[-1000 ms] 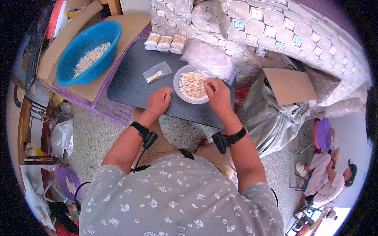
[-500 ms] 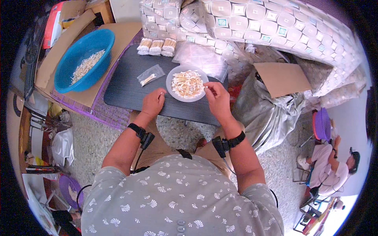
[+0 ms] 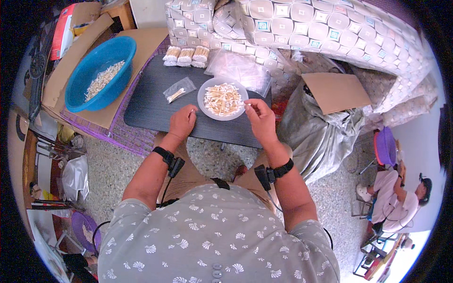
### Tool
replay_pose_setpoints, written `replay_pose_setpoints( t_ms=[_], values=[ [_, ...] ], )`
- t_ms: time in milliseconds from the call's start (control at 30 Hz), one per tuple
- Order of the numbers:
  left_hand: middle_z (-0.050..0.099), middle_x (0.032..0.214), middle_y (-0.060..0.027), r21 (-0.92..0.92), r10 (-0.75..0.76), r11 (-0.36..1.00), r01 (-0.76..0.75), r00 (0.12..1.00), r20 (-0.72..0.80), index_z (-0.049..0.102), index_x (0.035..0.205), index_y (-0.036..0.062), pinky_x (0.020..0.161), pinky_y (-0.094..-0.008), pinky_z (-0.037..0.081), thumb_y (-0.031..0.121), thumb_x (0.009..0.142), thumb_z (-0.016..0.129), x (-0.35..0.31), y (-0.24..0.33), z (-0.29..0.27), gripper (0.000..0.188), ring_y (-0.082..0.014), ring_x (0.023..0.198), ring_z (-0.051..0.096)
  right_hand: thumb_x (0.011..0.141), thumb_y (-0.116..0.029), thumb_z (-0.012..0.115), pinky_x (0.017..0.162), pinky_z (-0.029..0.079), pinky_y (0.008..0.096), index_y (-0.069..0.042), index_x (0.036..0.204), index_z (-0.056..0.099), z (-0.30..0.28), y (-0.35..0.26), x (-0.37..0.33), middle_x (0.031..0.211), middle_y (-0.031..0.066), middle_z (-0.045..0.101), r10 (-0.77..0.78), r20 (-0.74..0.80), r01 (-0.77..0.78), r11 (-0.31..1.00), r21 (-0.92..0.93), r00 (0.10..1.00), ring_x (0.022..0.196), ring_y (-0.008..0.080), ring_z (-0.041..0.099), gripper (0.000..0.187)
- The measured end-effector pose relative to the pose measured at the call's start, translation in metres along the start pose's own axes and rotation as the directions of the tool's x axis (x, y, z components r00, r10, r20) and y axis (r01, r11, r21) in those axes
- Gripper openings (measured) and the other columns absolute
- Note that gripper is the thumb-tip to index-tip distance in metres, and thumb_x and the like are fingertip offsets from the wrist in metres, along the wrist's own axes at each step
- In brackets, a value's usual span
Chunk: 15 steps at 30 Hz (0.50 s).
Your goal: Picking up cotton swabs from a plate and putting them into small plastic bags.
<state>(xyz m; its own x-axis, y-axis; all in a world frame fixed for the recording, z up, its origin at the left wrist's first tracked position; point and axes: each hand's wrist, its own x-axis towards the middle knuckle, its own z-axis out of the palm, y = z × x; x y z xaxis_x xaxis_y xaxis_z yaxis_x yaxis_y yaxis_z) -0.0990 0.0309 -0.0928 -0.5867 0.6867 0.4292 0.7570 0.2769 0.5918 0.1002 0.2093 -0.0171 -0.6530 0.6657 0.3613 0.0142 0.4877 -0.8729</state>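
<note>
A translucent white bowl [image 3: 200, 109] of loose cotton swabs [image 3: 222, 99] stands on the dark table. My right hand [image 3: 261, 120] is pinched at the bowl's right rim, a cotton swab's pale tip showing at the fingertips. Left of the bowl, my left hand [image 3: 182, 121] is closed over the table's front edge; a tiny whitish spot shows by its thumb, too small to name. Beyond that hand lies a small clear plastic bag [image 3: 185, 85] with a few cotton swabs in it. Flat clear bags [image 3: 238, 70] are piled behind the bowl.
Several swab bundles [image 3: 185, 55] sit at the table's [image 3: 146, 101] back edge. A blue basin [image 3: 75, 96] of swabs rests on cardboard to the left. At right are a grey sack [image 3: 314, 134] with a cardboard flap [image 3: 336, 93] and, farther off, a seated person [image 3: 394, 200].
Both hands keep nearly the same places and closed shapes. The whole view has shifted very slightly; nothing else has visibly moved on the table.
</note>
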Motion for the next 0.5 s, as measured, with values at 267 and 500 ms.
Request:
replay_pose_setpoints(
  t_ms=[267, 500],
  values=[
    [0.063, 0.087, -0.0161, -0.011, 0.006, 1.000, -0.006, 1.000, -0.008, 0.059, 0.094, 0.0090, 0.068, -0.0448, 0.048, 0.014, 0.086, 0.051, 0.0006, -0.0008, -0.0007, 0.012, -0.0370, 0.079, 0.061, 0.086, -0.009, 0.061, 0.060, 0.044, 0.0234, -0.004, 0.097, 0.063, 0.0023, 0.0005, -0.0021, 0.076, 0.0019, 0.060, 0.094, 0.031, -0.097, 0.987, 0.131, 0.995, 0.065, 0.0075, 0.051, 0.012],
    [0.064, 0.087, -0.0158, 0.009, 0.010, 1.000, -0.010, 1.000, -0.009, 0.059, 0.094, 0.0097, 0.069, -0.0457, 0.048, 0.015, 0.087, 0.050, 0.0002, 0.0004, -0.0005, 0.013, -0.0369, 0.080, 0.061, 0.086, -0.010, 0.061, 0.060, 0.043, 0.0233, -0.004, 0.097, 0.063, 0.0027, 0.0023, -0.0046, 0.075, 0.0017, 0.059, 0.074, 0.025, -0.076, 0.990, 0.119, 0.997, 0.064, 0.0078, 0.050, 0.012]
  ],
)
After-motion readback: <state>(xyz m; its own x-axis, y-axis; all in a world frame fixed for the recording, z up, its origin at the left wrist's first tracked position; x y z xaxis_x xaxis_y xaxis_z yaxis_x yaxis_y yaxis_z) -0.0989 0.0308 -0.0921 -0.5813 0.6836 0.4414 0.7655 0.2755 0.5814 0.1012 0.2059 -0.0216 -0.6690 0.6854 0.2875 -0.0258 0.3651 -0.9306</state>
